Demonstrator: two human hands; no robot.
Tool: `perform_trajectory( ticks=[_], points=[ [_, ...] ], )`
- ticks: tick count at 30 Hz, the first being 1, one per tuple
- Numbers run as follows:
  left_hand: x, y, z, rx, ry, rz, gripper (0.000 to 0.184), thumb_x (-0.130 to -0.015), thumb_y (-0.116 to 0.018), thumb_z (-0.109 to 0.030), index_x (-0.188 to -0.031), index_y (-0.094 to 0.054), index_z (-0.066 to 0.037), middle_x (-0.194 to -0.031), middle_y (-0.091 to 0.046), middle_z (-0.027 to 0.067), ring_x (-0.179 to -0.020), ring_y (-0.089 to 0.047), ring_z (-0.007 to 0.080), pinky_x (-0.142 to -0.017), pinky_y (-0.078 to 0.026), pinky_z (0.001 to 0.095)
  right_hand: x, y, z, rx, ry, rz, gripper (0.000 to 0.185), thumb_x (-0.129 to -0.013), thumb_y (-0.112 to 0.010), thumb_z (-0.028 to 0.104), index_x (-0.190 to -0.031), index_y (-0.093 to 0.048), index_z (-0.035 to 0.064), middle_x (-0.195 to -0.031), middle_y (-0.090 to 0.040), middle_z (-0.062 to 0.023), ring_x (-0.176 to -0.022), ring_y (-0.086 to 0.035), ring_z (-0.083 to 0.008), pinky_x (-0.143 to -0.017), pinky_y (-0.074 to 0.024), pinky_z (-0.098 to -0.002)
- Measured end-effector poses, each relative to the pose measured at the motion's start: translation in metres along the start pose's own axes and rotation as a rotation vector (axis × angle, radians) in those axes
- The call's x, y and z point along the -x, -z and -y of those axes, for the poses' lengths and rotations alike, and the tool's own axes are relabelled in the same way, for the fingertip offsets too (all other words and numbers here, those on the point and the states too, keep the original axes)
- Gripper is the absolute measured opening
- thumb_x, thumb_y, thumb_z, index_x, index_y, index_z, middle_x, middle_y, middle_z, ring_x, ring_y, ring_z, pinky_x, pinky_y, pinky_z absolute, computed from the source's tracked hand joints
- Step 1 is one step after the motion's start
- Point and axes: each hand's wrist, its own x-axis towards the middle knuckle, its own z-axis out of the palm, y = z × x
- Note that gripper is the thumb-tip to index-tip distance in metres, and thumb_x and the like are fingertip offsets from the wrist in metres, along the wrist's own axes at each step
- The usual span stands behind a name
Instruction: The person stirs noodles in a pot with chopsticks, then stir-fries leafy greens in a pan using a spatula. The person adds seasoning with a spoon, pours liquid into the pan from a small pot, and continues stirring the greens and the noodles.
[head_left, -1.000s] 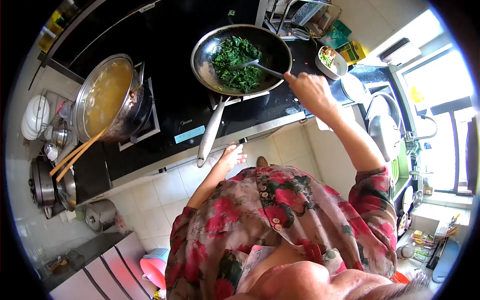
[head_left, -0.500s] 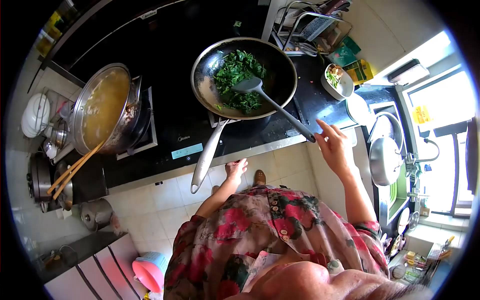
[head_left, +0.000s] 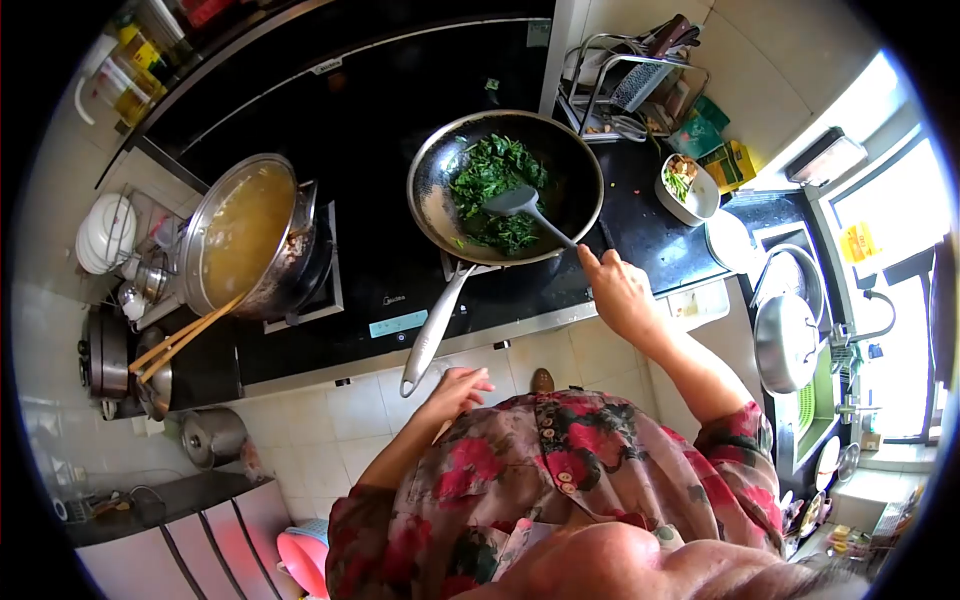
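A wok (head_left: pixel 430 222) sits on the cooktop with wilted leafy greens (head_left: pixel 500 165) in it. The grey spatula (head_left: pixel 514 201) rests its head on the greens, its handle slanting over the wok's right rim. My right hand (head_left: pixel 625 295) is closed round the end of that handle, index finger pointing along it. Below the wok's metal handle (head_left: pixel 435 335), my left hand (head_left: pixel 458 393) hangs in front of the counter. Its fingers are stretched out, and it holds nothing.
At left stands a pot of yellowish broth (head_left: pixel 245 230) with chopsticks (head_left: pixel 185 340) sticking out over its edge. A white bowl of food (head_left: pixel 690 200) is on the right counter, near a knife rack (head_left: pixel 640 85) and the sink with a metal pan (head_left: pixel 785 342).
My right hand has gone from open fingers beside the spatula's handle end to a grip on it. My left hand has shifted slightly down, and the whole view has moved a little.
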Motion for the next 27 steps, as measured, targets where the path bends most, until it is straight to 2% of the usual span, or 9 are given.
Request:
perform_trajectory(
  ticks=[2,4,6,9,12,14,17,22,27],
  points=[
    [0.027,0.027,-0.002,-0.068,-0.130,-0.203,0.043,-0.092,-0.052,-0.040,-0.105,-0.057,0.000,-0.092,-0.067,0.0094,-0.052,-0.051,0.0083,-0.044,-0.038,0.0205,-0.006,0.022,0.004,0.038,-0.049,0.014,0.052,-0.077,-0.055,0.001,-0.127,-0.047,0.0083,-0.089,-0.058,-0.0168,-0.076,-0.066,-0.0280,-0.062,-0.0539,-0.0353],
    [0.060,0.049,-0.009,0.032,-0.308,-0.199,0.047,-0.095,-0.045,-0.044,-0.105,-0.058,0.001,-0.091,-0.067,0.0106,-0.051,-0.049,0.0068,-0.043,-0.037,0.0202,-0.016,0.036,-0.010,0.017,-0.064,-0.043,0.043,-0.080,-0.052,0.002,-0.123,-0.049,0.0075,-0.090,-0.060,-0.0167,-0.075,-0.066,-0.0315,-0.061,-0.0539,-0.0388],
    [0.092,0.049,-0.041,0.327,-0.244,-0.146,0.062,-0.095,-0.033,-0.057,-0.099,-0.060,-0.001,-0.083,-0.067,0.0132,-0.044,-0.045,0.0086,-0.040,-0.033,0.0215,-0.037,0.044,-0.011,0.016,-0.110,-0.152,0.031,-0.081,-0.052,0.002,-0.111,-0.054,0.0046,-0.086,-0.062,-0.0171,-0.075,-0.065,-0.0343,-0.062,-0.0536,-0.0420],
    [0.114,0.047,-0.069,0.304,-0.418,-0.022,0.065,-0.097,-0.027,-0.056,-0.099,-0.061,-0.001,-0.083,-0.067,0.0138,-0.043,-0.047,0.0094,-0.040,-0.034,0.0225,-0.085,0.034,-0.009,-0.011,-0.113,-0.170,0.017,-0.080,-0.053,0.002,-0.097,-0.054,0.0008,-0.077,-0.064,-0.0186,-0.077,-0.065,-0.0353,-0.066,-0.0535,-0.0435],
    [0.126,0.038,-0.090,0.090,-0.523,0.001,0.057,-0.098,-0.032,-0.050,-0.103,-0.059,-0.001,-0.084,-0.068,0.0120,-0.050,-0.057,0.0106,-0.039,-0.042,0.0202,-0.109,0.021,0.025,-0.002,-0.089,-0.048,0.011,-0.078,-0.055,0.002,-0.086,-0.063,0.0014,-0.084,-0.067,-0.0177,-0.082,-0.067,-0.0323,-0.073,-0.0550,-0.0401],
    [0.128,0.036,-0.098,0.077,-0.501,0.037,0.050,-0.098,-0.037,-0.046,-0.098,-0.059,-0.001,-0.084,-0.067,0.0101,-0.052,-0.058,0.0091,-0.039,-0.042,0.0199,-0.113,0.010,0.049,0.028,-0.039,-0.026,0.012,-0.076,-0.056,0.003,-0.083,-0.066,0.0026,-0.087,-0.067,-0.0178,-0.086,-0.067,-0.0308,-0.076,-0.0550,-0.0394],
    [0.125,0.042,-0.099,0.045,-0.500,0.105,0.045,-0.097,-0.042,-0.044,-0.094,-0.059,-0.002,-0.078,-0.066,0.0067,-0.051,-0.057,0.0080,-0.040,-0.042,0.0193,-0.110,0.031,0.060,-0.029,-0.090,-0.056,0.013,-0.078,-0.055,0.003,-0.084,-0.067,0.0019,-0.088,-0.067,-0.0185,-0.087,-0.067,-0.0315,-0.074,-0.0551,-0.0393],
    [0.129,0.042,-0.096,-0.030,-0.504,0.130,0.039,-0.096,-0.047,-0.038,-0.106,-0.057,-0.002,-0.087,-0.066,0.0085,-0.052,-0.056,0.0069,-0.042,-0.042,0.0176,-0.145,0.008,0.073,0.034,-0.120,-0.154,0.012,-0.080,-0.054,0.005,-0.088,-0.061,0.0006,-0.085,-0.067,-0.0185,-0.086,-0.067,-0.0304,-0.071,-0.0554,-0.0386],
    [0.127,0.045,-0.090,0.027,-0.593,0.151,0.034,-0.096,-0.048,-0.034,-0.104,-0.057,-0.002,-0.088,-0.066,0.0092,-0.053,-0.057,0.0072,-0.041,-0.042,0.0176,-0.111,0.017,0.095,0.218,0.027,-0.006,0.013,-0.082,-0.054,0.006,-0.093,-0.060,0.0023,-0.084,-0.067,-0.0158,-0.082,-0.068,-0.0289,-0.068,-0.0556,-0.0377]
  ],
)
